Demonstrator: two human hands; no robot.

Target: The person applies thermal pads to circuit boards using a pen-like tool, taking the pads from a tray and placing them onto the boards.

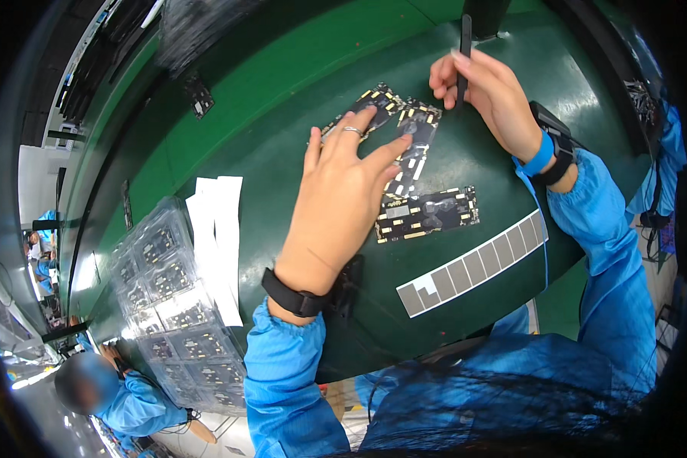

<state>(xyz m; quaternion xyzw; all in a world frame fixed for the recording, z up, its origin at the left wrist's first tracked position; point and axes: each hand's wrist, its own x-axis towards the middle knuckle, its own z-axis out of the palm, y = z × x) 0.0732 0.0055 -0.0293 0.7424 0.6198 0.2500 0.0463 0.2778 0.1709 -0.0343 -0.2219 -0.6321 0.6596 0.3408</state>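
Circuit boards, black, on desk, two beneath left hand, its fingers spread, tips touching them; third board flat just below. Right hand raised at right, fingers pinching slim black tool. Desk dark green, glossy; strip of grey labels nearer wearer; white strips, clear trays at left. Beyond, co-worker's blue sleeve, pale floor
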